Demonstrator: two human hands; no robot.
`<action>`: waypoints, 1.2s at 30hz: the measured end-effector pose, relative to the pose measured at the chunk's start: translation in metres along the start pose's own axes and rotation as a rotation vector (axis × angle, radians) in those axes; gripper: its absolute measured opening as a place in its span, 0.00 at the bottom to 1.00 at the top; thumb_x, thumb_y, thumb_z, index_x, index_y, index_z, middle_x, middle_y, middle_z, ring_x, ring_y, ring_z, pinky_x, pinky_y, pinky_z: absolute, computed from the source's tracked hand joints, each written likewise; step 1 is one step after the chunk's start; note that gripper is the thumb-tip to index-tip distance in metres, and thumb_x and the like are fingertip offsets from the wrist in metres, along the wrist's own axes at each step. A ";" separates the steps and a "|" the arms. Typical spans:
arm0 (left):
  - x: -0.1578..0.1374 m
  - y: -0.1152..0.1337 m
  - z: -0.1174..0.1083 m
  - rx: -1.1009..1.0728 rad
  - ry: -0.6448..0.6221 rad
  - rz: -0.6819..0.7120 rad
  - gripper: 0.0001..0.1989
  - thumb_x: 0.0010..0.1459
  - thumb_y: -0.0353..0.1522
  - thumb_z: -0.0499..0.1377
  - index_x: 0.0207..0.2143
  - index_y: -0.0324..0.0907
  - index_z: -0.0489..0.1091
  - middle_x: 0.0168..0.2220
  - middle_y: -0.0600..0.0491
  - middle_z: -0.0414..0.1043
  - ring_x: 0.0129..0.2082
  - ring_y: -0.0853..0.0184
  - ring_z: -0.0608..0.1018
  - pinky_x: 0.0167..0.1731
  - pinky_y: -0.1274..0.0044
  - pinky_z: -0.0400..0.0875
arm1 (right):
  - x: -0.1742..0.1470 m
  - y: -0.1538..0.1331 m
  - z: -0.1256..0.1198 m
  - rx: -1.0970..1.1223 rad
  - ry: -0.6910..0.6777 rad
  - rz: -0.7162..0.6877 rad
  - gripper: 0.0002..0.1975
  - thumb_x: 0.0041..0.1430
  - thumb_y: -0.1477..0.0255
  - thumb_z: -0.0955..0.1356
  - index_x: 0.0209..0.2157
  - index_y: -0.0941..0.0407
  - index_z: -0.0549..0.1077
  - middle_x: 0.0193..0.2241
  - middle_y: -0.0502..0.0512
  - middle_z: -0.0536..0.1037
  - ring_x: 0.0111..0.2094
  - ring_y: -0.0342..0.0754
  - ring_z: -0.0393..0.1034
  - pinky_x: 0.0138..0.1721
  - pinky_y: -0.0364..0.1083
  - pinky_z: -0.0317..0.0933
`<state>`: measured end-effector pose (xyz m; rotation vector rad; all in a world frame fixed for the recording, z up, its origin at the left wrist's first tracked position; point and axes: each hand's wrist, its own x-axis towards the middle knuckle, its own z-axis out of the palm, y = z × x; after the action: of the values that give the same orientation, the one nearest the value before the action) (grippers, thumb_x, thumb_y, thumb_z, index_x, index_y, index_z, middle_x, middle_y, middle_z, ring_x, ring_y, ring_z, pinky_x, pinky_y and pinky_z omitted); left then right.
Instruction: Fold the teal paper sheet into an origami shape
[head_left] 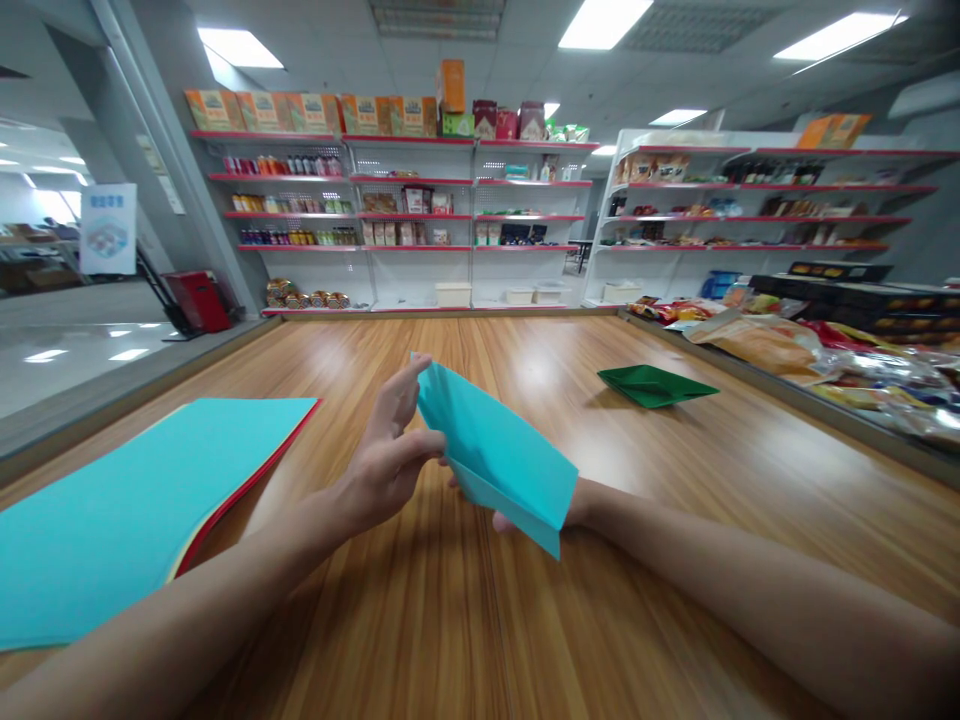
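Observation:
A folded sheet of light blue paper [502, 445] is held tilted above the wooden table, with creased flaps along its lower edge. At its left edge, the thumb and index finger of my left hand [386, 455] grip the paper, the other fingers curled. My right hand [583, 502] is behind and under the paper's right part and holds it from there. Most of that hand is hidden; only fingertips and the wrist show. Farther off to the right lies a folded green paper shape [656, 387], pointed at both ends.
On the left of the table [480, 640] lies a stack of coloured sheets [150, 490], blue on top, with yellow and red edges below. Packaged snacks [795, 350] lie beyond the table's right edge. Stocked shelves [409, 215] stand past the far edge.

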<state>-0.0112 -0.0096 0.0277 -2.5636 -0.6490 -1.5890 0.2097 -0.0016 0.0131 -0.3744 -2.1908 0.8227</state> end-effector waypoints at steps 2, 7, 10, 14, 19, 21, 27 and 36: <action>-0.002 0.001 0.001 0.018 0.004 0.028 0.13 0.59 0.19 0.51 0.31 0.46 0.67 0.59 0.53 0.55 0.59 0.60 0.61 0.52 0.61 0.65 | 0.001 0.000 -0.001 -0.010 -0.007 -0.025 0.32 0.42 0.64 0.75 0.51 0.51 0.68 0.37 0.54 0.75 0.42 0.49 0.71 0.39 0.45 0.67; -0.006 0.001 0.000 0.112 -0.090 0.108 0.14 0.58 0.19 0.51 0.32 0.46 0.67 0.59 0.52 0.55 0.60 0.59 0.60 0.52 0.62 0.66 | -0.001 0.004 0.003 0.122 -0.127 0.076 0.31 0.47 0.67 0.73 0.54 0.51 0.65 0.35 0.51 0.75 0.34 0.45 0.71 0.32 0.43 0.68; -0.010 -0.001 -0.003 0.147 -0.120 0.159 0.10 0.58 0.22 0.53 0.31 0.46 0.67 0.60 0.50 0.54 0.60 0.57 0.60 0.53 0.60 0.65 | -0.005 0.009 0.006 0.139 -0.139 0.119 0.23 0.48 0.69 0.73 0.47 0.52 0.70 0.35 0.50 0.75 0.32 0.45 0.70 0.30 0.42 0.67; -0.015 -0.003 -0.009 0.129 -0.155 0.214 0.06 0.57 0.26 0.56 0.29 0.44 0.67 0.61 0.48 0.53 0.60 0.54 0.61 0.54 0.57 0.63 | -0.006 0.008 0.006 0.091 -0.023 0.122 0.12 0.52 0.67 0.70 0.40 0.54 0.74 0.36 0.51 0.76 0.35 0.47 0.71 0.33 0.43 0.68; -0.015 -0.003 -0.006 0.088 -0.116 0.179 0.06 0.53 0.27 0.62 0.29 0.42 0.65 0.62 0.45 0.49 0.60 0.52 0.60 0.54 0.59 0.63 | 0.000 0.006 0.004 0.102 0.102 0.155 0.17 0.49 0.66 0.72 0.41 0.57 0.74 0.40 0.58 0.78 0.41 0.52 0.71 0.43 0.50 0.67; -0.014 -0.003 -0.001 0.034 -0.066 0.108 0.07 0.53 0.26 0.62 0.28 0.41 0.65 0.63 0.45 0.47 0.60 0.52 0.60 0.54 0.62 0.63 | 0.001 0.010 0.004 0.129 0.100 0.197 0.18 0.48 0.66 0.73 0.40 0.59 0.74 0.38 0.58 0.78 0.39 0.52 0.72 0.41 0.50 0.67; -0.013 0.000 0.007 -0.066 -0.027 -0.083 0.06 0.54 0.26 0.61 0.27 0.40 0.67 0.62 0.45 0.48 0.59 0.55 0.62 0.54 0.65 0.63 | 0.001 0.017 0.006 0.249 0.162 0.318 0.15 0.47 0.68 0.74 0.38 0.59 0.74 0.35 0.55 0.78 0.36 0.49 0.72 0.38 0.48 0.66; -0.008 -0.004 0.010 -0.405 0.064 -0.433 0.05 0.59 0.33 0.57 0.33 0.41 0.70 0.43 0.46 0.71 0.49 0.60 0.71 0.49 0.66 0.66 | 0.002 0.020 0.006 0.684 0.164 0.353 0.43 0.48 0.57 0.73 0.61 0.53 0.54 0.35 0.53 0.75 0.32 0.45 0.70 0.33 0.45 0.62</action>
<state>-0.0077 -0.0062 0.0151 -2.7624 -1.0279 -2.1189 0.2044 0.0120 -0.0026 -0.4599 -1.5829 1.6002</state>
